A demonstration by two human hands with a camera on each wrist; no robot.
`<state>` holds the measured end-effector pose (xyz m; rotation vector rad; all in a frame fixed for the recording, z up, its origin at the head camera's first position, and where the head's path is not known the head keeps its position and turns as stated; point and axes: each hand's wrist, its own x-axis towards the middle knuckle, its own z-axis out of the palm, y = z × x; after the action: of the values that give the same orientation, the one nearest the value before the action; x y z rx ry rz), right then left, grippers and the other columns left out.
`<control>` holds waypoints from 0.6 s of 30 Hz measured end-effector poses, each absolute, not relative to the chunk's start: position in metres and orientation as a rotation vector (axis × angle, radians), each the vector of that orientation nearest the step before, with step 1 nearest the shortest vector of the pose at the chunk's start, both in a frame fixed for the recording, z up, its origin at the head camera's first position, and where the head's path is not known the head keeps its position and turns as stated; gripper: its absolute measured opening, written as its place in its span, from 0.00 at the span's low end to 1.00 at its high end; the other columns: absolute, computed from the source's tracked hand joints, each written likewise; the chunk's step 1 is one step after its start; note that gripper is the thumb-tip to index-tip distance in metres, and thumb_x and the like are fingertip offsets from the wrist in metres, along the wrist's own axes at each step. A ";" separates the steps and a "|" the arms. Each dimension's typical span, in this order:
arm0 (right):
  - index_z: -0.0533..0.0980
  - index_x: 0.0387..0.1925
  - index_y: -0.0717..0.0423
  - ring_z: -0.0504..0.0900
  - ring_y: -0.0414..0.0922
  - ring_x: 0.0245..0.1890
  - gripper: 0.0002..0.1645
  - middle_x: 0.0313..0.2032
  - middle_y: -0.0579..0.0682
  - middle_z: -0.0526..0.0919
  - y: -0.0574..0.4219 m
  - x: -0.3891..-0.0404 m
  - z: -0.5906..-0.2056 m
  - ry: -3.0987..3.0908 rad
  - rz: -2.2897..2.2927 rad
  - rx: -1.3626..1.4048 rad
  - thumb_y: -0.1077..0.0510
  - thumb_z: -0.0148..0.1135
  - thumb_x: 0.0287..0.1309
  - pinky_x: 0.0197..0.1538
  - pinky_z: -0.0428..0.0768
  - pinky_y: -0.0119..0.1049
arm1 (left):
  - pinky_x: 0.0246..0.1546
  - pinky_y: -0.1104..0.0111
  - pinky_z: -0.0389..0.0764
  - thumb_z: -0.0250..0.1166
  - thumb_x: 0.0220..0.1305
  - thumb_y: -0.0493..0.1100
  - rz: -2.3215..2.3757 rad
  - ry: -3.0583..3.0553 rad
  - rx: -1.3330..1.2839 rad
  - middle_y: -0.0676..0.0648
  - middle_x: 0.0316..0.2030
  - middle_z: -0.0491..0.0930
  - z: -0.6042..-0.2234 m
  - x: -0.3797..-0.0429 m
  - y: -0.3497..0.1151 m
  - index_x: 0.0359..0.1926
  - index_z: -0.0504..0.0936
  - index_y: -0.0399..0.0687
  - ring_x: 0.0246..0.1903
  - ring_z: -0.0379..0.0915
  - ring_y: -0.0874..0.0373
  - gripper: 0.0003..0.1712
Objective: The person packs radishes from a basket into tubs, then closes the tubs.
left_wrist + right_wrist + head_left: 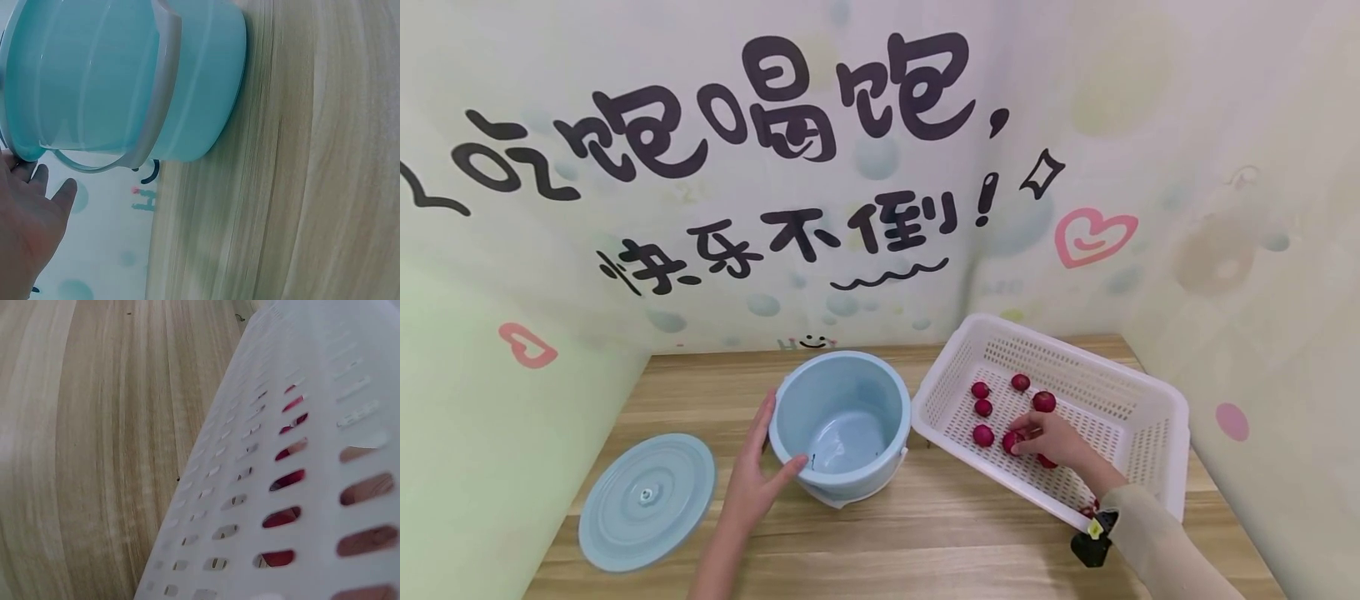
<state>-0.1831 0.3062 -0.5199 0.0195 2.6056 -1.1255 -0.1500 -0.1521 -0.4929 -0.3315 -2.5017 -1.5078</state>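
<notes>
My left hand [751, 479] is at the near left side of a light blue bucket [850, 477], its thumb over the rim and its extended fingers along the outside. In the left wrist view, the fingertips of that hand [31, 219] touch the bucket rim. Inside a white slotted basket [955, 358], my right hand [1051, 440] pinches a round magenta radish [1011, 442] between thumb and fingers. Several other radishes [982, 435] lie around it on the basket floor. Through the basket's slots, the right wrist view shows only bits of red and skin.
A round light blue lid [647, 502] lies flat on the wooden table [925, 550], left of my left forearm. The bucket's handle [164, 81] hangs down at its side. Printed walls [880, 308] close off the back and both sides.
</notes>
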 end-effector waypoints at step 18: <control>0.82 0.46 0.61 0.79 0.47 0.40 0.19 0.40 0.54 0.84 0.307 -0.184 -0.515 2.600 -1.131 -0.021 0.57 0.73 0.54 0.41 0.78 0.36 | 0.63 0.91 0.53 0.74 0.56 0.43 -1.485 -2.541 -0.306 0.45 0.79 0.51 -0.490 -0.149 -0.152 0.79 0.51 0.55 0.76 0.49 0.41 0.55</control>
<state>-0.1845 0.3069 -0.5150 -0.0206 2.6003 -1.1308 -0.1490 -0.1519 -0.4900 -0.3064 -2.5406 -1.4850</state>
